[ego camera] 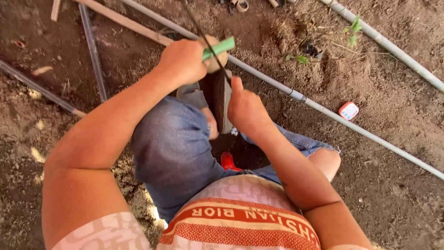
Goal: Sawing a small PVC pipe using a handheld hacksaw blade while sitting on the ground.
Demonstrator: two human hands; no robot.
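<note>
Sunlit bare brown soil [397, 203] crossed by a long grey pipe [370, 134], with small green seedlings [354, 28].

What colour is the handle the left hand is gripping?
Bright green: the handle sticks out of the left hand, clearest in the head view.
</note>
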